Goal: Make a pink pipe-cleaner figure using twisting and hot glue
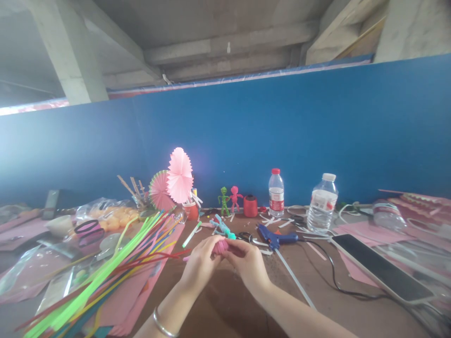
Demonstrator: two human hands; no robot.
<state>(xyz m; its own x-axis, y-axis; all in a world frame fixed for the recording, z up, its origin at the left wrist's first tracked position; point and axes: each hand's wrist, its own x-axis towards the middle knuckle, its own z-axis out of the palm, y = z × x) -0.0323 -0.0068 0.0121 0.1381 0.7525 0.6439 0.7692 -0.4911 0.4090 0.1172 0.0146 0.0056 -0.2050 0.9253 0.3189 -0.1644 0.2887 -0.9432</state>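
My left hand (200,264) and my right hand (248,261) meet over the brown table (229,300), fingers pinched together round a small pink fuzzy piece (221,246). A teal fuzzy bit (222,228) sticks up just behind it. A silver bracelet (162,324) rings my left wrist. Left of my hands lies a fan of several coloured fuzzy stems (116,267), green, red, orange and blue.
A blue glue gun (275,237) with a black cord lies right of my hands, then a phone (382,270). Two water bottles (276,192) (322,203), a red spool (250,205), green and pink stem figures (229,199) and pink paper fans (179,176) stand by the blue wall.
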